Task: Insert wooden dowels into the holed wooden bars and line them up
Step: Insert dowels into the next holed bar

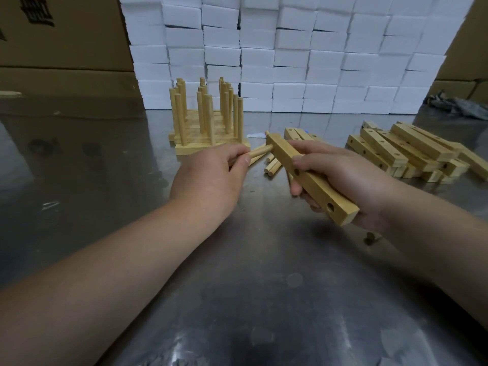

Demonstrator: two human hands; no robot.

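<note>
Showing pale square bar [313, 178], round holes

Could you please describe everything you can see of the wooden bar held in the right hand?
The wooden bar is a pale, square-edged length of light wood, held above the metal table, slanting from near right to far left. Two empty round holes show in its left-facing side. The right hand grips its middle, thumb on top. The dowel pinched by the left hand meets that side near the far end; whether it has entered a hole is unclear.
</note>
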